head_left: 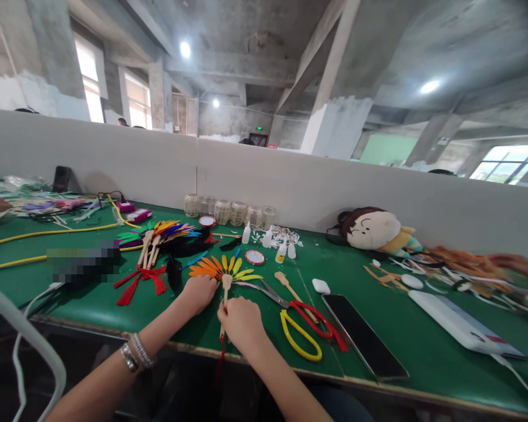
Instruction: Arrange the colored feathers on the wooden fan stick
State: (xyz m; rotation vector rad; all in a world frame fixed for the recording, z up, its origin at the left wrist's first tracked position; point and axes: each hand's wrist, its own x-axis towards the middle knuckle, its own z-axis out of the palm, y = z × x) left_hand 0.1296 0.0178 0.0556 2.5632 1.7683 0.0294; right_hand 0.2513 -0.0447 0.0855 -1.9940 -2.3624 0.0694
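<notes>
A small feather fan (227, 282) of orange, yellow and blue feathers lies in front of me. My right hand (245, 323) is closed round its wooden handle, and a red tassel (222, 347) hangs from the lower end over the table edge. My left hand (200, 294) rests at the fan's left side, its bent fingers pressed to the orange feathers (201, 270); the fingertips are partly hidden. Just right of the fan lie scissors (283, 303) with red and yellow handles, their blades pointing at it. A bare wooden fan handle (289, 286) lies beyond them.
Several finished fans (148, 241) with red tassels lie left. Behind are glue bottles (281, 252), a round lid (255, 257) and jars (222, 212). To the right are a phone (363, 337), a power bank (462, 322) and a doll (374, 230). Other people's hands (517, 266) show at both sides.
</notes>
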